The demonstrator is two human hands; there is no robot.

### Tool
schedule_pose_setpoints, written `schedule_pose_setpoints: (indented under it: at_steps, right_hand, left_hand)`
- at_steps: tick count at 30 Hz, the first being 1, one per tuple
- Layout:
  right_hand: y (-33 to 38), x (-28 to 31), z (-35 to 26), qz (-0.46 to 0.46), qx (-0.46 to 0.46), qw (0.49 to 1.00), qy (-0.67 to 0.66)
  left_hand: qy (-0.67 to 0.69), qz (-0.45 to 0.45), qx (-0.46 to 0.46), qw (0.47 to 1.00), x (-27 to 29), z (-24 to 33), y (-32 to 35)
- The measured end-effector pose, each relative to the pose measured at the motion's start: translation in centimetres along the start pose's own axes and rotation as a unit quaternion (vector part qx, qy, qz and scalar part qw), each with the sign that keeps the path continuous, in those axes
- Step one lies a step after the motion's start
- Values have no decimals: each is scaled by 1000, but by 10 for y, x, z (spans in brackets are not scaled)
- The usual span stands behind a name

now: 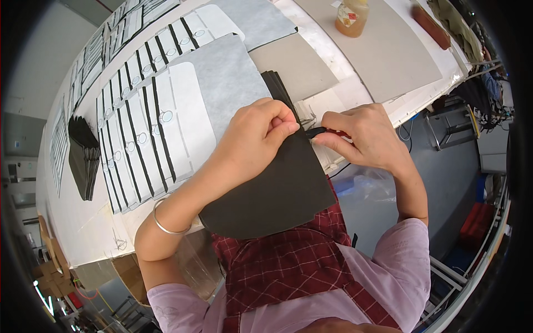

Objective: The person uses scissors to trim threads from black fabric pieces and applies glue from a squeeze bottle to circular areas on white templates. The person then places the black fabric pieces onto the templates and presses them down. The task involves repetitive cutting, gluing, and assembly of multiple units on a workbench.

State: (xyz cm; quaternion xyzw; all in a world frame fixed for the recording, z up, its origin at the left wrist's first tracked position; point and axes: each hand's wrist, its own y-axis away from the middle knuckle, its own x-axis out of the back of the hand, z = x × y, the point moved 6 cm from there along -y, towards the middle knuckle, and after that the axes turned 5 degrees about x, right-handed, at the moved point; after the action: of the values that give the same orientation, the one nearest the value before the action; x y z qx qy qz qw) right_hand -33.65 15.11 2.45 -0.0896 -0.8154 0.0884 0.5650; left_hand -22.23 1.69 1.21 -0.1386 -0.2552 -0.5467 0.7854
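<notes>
A black flat panel (277, 191) with a rounded lower edge lies over the table's near edge and above my apron. My left hand (261, 130) rests on its upper part, thumb and fingers closed in a pinch near its right edge; what they pinch is too small to make out. My right hand (363, 136) is wrapped round a small black-and-red hand tool (317, 131), whose dark tip meets the panel's right edge close to my left fingertips. My palm hides most of the tool. More black pieces (276, 86) are stacked just beyond my left hand.
Overlapping white sheets with black strips and round rings (150, 122) cover the table's left side. A folded black stack (83, 158) stands at far left. Grey boards (388, 50) lie at the back right, with a bottle of amber liquid (352, 18) and a reddish-brown block (431, 28).
</notes>
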Motion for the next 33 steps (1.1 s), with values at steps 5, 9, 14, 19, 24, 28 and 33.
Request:
schedule_pose_setpoints:
  at_steps: [5,9,14,19,24,28,33]
  right_hand:
    - [-6,-8,-2,14,20,999,21]
    - [-6,-9,-2,20,22,999,22]
    - [1,-6,-1,46,20,999,12]
    - [3,-2,-4,67,32,996,57]
    - [1,-1,-10,86,30,987,131]
    - [-1,-2,-11,108,19,986,125]
    - [0,-9,-9,155,26,981,113]
  left_hand:
    - [40,-22,46,998,1,-4,1]
    - [36,-11,24,999,1,-5,1]
    - [34,-26,17,999,4,0,1]
    - [7,-38,3,999,4,3,4]
    - [16,-45,2,999,3,4,6]
    - [5,-60,34,998,3,5,4]
    - [22,-56,52,997,1,1,2]
